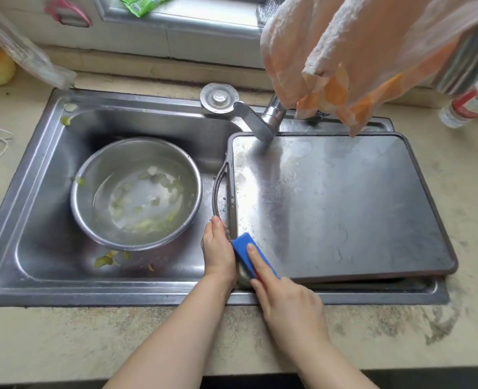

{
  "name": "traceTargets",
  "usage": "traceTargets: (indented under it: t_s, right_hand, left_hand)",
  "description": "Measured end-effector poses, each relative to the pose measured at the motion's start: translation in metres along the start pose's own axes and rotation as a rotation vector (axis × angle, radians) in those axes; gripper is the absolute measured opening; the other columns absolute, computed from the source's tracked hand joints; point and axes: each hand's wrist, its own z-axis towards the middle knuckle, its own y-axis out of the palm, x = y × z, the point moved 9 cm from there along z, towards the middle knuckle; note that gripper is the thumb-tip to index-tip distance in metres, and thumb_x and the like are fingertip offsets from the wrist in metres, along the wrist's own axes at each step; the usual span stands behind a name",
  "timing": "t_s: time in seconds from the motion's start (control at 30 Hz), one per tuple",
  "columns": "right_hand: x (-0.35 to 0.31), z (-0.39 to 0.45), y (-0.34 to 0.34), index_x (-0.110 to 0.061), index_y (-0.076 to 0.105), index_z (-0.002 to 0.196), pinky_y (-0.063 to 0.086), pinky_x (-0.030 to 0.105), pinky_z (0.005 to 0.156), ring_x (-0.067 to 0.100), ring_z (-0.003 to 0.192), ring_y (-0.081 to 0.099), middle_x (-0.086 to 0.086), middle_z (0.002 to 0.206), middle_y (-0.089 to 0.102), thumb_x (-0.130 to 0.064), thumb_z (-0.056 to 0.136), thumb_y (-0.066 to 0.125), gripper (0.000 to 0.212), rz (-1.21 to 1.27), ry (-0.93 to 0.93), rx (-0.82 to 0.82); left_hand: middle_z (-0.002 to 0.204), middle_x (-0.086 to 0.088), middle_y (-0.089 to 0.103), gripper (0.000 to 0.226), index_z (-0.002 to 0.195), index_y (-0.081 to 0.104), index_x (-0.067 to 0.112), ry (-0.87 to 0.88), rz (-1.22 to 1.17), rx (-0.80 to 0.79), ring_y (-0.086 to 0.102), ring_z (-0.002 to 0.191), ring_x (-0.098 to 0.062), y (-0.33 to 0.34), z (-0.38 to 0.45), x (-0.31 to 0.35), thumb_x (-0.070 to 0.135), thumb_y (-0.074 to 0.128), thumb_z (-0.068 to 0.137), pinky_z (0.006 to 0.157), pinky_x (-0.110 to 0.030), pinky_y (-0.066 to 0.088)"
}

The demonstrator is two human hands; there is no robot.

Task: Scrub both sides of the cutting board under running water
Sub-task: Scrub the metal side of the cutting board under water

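A steel cutting board [344,203] with a dark rim and a loop handle lies flat over the right part of the sink. Its surface is wet. The tap [257,122] points down at the board's far left corner. My left hand [218,248] grips the board's near left edge, just below the handle. My right hand [285,299] holds a blue sponge [246,252] and presses it on the board's near left corner, index finger stretched along the sponge.
A steel bowl [91,209] with water and green scraps stands in the sink basin [44,192]; more scraps lie on the basin floor. A peach towel [330,60] hangs above the tap. A bottle [468,105] lies at the far right on the counter.
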Motion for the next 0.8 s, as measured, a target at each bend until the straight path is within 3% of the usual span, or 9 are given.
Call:
traceTargets:
  t_s: [0.03,0.17,0.23,0.33,0.47,0.5,0.63,0.73,0.8]
  right_hand:
    - [0.022,-0.009,-0.006,-0.055,0.005,0.142,0.042,0.031,0.046,0.023,0.054,0.062,-0.002,0.062,0.060,-0.059,0.091,0.027,0.056,-0.036,0.033,0.005]
    - [0.082,0.021,-0.021,-0.055,-0.009,0.141,0.035,0.034,0.059,0.028,0.073,0.060,0.006,0.079,0.062,-0.057,0.095,0.020,0.055,0.051,0.348,0.039]
    - [0.036,0.022,-0.004,-0.055,-0.010,0.141,0.035,0.035,0.061,0.027,0.074,0.060,0.005,0.081,0.062,-0.053,0.097,0.022,0.054,0.069,0.285,-0.003]
    - [-0.013,0.005,0.020,-0.056,-0.014,0.139,0.039,0.035,0.063,0.028,0.084,0.064,0.002,0.091,0.067,-0.055,0.096,0.022,0.056,0.070,0.045,-0.125]
    - [0.064,0.024,-0.012,-0.059,-0.008,0.140,0.034,0.036,0.064,0.030,0.089,0.062,0.007,0.097,0.067,-0.057,0.096,0.022,0.053,0.095,0.295,-0.057]
    - [0.058,0.018,-0.011,-0.059,-0.008,0.140,0.034,0.036,0.064,0.031,0.087,0.062,0.007,0.095,0.067,-0.056,0.096,0.024,0.054,0.125,0.307,-0.047]
    - [-0.001,-0.007,0.013,-0.063,-0.025,0.129,0.033,0.036,0.063,0.029,0.088,0.062,0.003,0.094,0.068,-0.058,0.094,0.025,0.060,0.133,0.070,-0.113]
    - [0.045,0.024,-0.009,-0.061,-0.006,0.139,0.038,0.036,0.069,0.031,0.095,0.061,0.007,0.102,0.067,-0.057,0.096,0.025,0.053,0.147,0.245,-0.085]
    - [0.043,0.018,-0.011,-0.059,-0.007,0.140,0.036,0.036,0.066,0.030,0.090,0.062,0.005,0.091,0.064,-0.055,0.096,0.024,0.054,0.153,0.270,-0.085]
  left_hand:
    - [0.070,0.002,0.049,0.037,0.068,0.048,0.020,-0.002,0.005,0.005,0.045,0.070,-0.017,0.000,-0.001,0.001,0.029,0.034,0.101,0.076,-0.033,0.037]
    - [0.076,0.004,0.053,0.036,0.073,0.052,0.021,0.007,0.042,0.001,0.049,0.078,-0.017,0.001,-0.004,0.004,0.032,0.032,0.101,0.079,-0.030,0.037]
    - [0.070,0.004,0.048,0.037,0.069,0.047,0.021,0.024,0.056,0.001,0.045,0.076,-0.019,-0.001,-0.003,0.005,0.030,0.033,0.101,0.078,-0.032,0.036]
    - [0.064,0.002,0.041,0.038,0.065,0.043,0.020,0.006,0.020,-0.014,0.038,0.071,-0.020,-0.001,-0.001,0.002,0.030,0.035,0.101,0.074,-0.035,0.034]
    - [0.064,0.005,0.043,0.038,0.065,0.046,0.021,0.021,0.048,0.010,0.039,0.065,-0.016,-0.002,0.000,0.003,0.031,0.035,0.100,0.072,-0.033,0.033]
    - [0.065,0.005,0.043,0.038,0.065,0.047,0.020,0.020,0.046,0.011,0.039,0.065,-0.016,-0.003,-0.001,0.003,0.031,0.035,0.100,0.072,-0.033,0.033]
    - [0.064,0.004,0.042,0.038,0.065,0.047,0.021,0.008,0.014,0.009,0.038,0.062,-0.015,-0.003,-0.001,0.001,0.031,0.037,0.100,0.071,-0.032,0.033]
    - [0.066,0.005,0.046,0.038,0.065,0.048,0.021,0.020,0.027,0.007,0.041,0.064,-0.014,-0.002,0.001,0.001,0.032,0.036,0.099,0.071,-0.032,0.034]
    - [0.068,0.004,0.048,0.037,0.066,0.049,0.021,0.016,0.026,0.010,0.043,0.068,-0.015,-0.002,0.001,0.000,0.032,0.036,0.099,0.073,-0.032,0.035]
